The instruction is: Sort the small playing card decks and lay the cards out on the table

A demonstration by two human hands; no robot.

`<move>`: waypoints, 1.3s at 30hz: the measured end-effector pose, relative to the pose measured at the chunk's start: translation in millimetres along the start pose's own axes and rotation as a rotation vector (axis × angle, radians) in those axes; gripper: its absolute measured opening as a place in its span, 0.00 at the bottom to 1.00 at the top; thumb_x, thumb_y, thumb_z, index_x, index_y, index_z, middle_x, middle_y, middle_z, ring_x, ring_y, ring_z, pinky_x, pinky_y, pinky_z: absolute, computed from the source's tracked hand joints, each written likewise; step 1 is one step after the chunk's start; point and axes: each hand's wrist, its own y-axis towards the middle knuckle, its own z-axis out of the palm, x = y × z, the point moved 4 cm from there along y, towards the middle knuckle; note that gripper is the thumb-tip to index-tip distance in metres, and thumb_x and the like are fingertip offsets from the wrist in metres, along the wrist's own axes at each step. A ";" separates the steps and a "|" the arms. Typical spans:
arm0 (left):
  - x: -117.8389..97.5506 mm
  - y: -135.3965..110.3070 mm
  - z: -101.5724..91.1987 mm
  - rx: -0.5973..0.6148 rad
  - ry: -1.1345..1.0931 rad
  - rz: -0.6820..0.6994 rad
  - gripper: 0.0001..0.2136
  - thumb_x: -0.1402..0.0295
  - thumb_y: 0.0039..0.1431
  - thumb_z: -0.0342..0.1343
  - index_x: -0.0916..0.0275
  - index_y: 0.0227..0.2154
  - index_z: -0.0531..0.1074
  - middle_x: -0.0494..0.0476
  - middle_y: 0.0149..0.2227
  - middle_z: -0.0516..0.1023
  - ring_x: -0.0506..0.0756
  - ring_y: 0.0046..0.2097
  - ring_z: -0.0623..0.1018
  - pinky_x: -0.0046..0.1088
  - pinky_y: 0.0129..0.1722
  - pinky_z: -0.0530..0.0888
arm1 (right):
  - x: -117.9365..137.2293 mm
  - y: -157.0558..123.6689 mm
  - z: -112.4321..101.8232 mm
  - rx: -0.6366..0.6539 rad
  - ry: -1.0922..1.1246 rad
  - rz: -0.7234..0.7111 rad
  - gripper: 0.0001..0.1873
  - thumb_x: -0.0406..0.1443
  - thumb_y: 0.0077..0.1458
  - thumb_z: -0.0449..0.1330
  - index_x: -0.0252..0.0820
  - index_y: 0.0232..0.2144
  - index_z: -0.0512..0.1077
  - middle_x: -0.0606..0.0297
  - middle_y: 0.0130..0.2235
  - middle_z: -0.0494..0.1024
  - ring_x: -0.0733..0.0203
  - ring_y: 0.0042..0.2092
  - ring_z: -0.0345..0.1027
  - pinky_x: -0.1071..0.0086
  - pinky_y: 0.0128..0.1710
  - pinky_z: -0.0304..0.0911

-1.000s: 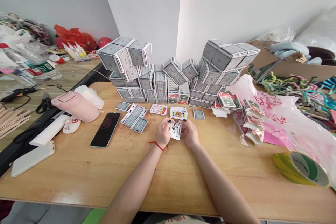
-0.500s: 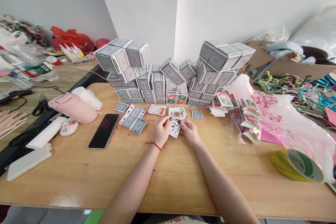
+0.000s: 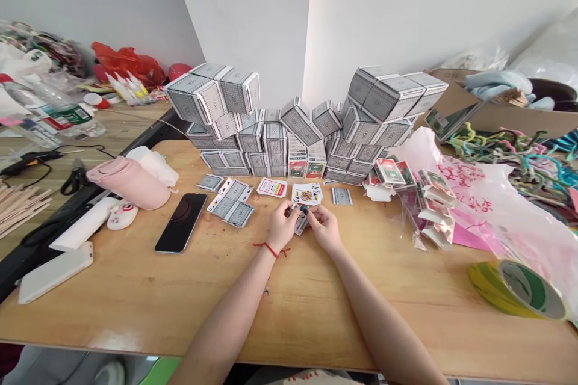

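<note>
Pinching a small bundle of playing cards (image 3: 300, 224) between the fingertips of our left hand (image 3: 282, 227) and right hand (image 3: 325, 230), we hold it over the desk (image 3: 343, 307), just before a face-up spread of cards (image 3: 306, 194), with stacked card boxes (image 3: 266, 144) beyond.

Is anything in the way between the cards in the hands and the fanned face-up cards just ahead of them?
Nothing visible: the small card stack, held by the left hand and right hand, sits close to the fanned face-up cards, with no object between them.
</note>
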 end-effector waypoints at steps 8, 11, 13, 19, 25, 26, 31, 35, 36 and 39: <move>4.4 -0.5 0.0 -0.060 0.036 0.007 0.08 0.65 0.49 0.52 0.64 0.21 0.65 0.50 0.23 0.68 0.48 0.27 0.66 0.21 0.27 0.62 | -2.2 0.5 2.1 0.048 0.074 0.106 0.14 0.46 0.43 0.60 0.40 0.24 0.67 0.67 0.21 0.71 0.62 0.24 0.66 0.68 0.26 0.67; 7.7 -1.0 -0.6 -0.093 0.018 -0.020 0.09 0.65 0.50 0.52 0.64 0.20 0.65 0.49 0.21 0.66 0.48 0.25 0.64 0.21 0.26 0.61 | -1.7 -1.0 5.4 0.055 0.091 0.112 0.13 0.44 0.43 0.59 0.41 0.23 0.67 0.67 0.21 0.71 0.62 0.23 0.66 0.67 0.26 0.67; 9.1 -1.3 -0.7 -0.110 -0.001 -0.036 0.10 0.64 0.50 0.51 0.64 0.20 0.64 0.48 0.20 0.65 0.48 0.25 0.64 0.21 0.25 0.61 | -1.3 -2.0 7.6 0.056 0.096 0.105 0.12 0.43 0.44 0.59 0.41 0.24 0.67 0.68 0.20 0.71 0.63 0.23 0.66 0.67 0.26 0.67; 8.6 -2.3 2.2 -0.153 0.155 0.055 0.10 0.66 0.51 0.49 0.63 0.18 0.60 0.48 0.21 0.64 0.48 0.26 0.63 0.23 0.26 0.59 | -1.2 -3.5 7.3 -0.024 0.082 0.120 0.11 0.42 0.43 0.59 0.40 0.21 0.66 0.69 0.18 0.69 0.65 0.20 0.63 0.69 0.22 0.65; 7.6 -4.1 3.5 -0.192 0.283 0.107 0.10 0.67 0.52 0.47 0.62 0.18 0.57 0.48 0.20 0.62 0.49 0.25 0.62 0.23 0.27 0.58 | 0.7 -4.5 6.7 -0.037 0.040 0.096 0.13 0.44 0.43 0.58 0.40 0.22 0.66 0.69 0.17 0.68 0.65 0.20 0.62 0.71 0.21 0.63; 7.4 -3.8 3.5 -0.187 0.274 0.101 0.11 0.66 0.52 0.48 0.62 0.18 0.57 0.48 0.20 0.62 0.49 0.25 0.62 0.23 0.27 0.58 | 1.1 -4.6 6.3 -0.034 0.019 0.075 0.13 0.44 0.44 0.58 0.40 0.22 0.66 0.69 0.18 0.68 0.65 0.20 0.62 0.71 0.21 0.62; 6.4 -1.5 3.6 -0.149 0.224 0.078 0.12 0.65 0.52 0.48 0.62 0.17 0.56 0.47 0.20 0.61 0.48 0.25 0.62 0.23 0.26 0.58 | 1.2 -4.3 2.9 -0.039 -0.104 -0.016 0.12 0.43 0.47 0.55 0.40 0.24 0.66 0.68 0.20 0.68 0.65 0.21 0.61 0.72 0.22 0.60; 5.4 -2.1 3.1 -0.147 0.224 0.088 0.13 0.66 0.52 0.49 0.62 0.16 0.56 0.47 0.19 0.60 0.48 0.25 0.62 0.22 0.25 0.58 | 0.1 -4.3 1.1 -0.074 -0.209 -0.054 0.10 0.41 0.48 0.53 0.41 0.22 0.65 0.69 0.19 0.66 0.66 0.20 0.59 0.73 0.21 0.57; 5.3 -2.4 2.9 -0.148 0.222 0.090 0.13 0.66 0.51 0.49 0.62 0.16 0.56 0.47 0.19 0.60 0.48 0.25 0.62 0.22 0.25 0.58 | 0.1 -4.4 1.0 -0.082 -0.239 -0.064 0.09 0.40 0.48 0.52 0.41 0.22 0.65 0.69 0.19 0.65 0.66 0.20 0.58 0.73 0.20 0.56; 5.4 -3.0 2.3 -0.154 0.210 0.096 0.12 0.67 0.51 0.49 0.62 0.16 0.56 0.47 0.19 0.60 0.48 0.25 0.62 0.23 0.25 0.58 | 1.0 -4.7 0.6 -0.100 -0.323 -0.096 0.08 0.38 0.48 0.51 0.41 0.22 0.65 0.70 0.18 0.64 0.66 0.20 0.56 0.74 0.20 0.53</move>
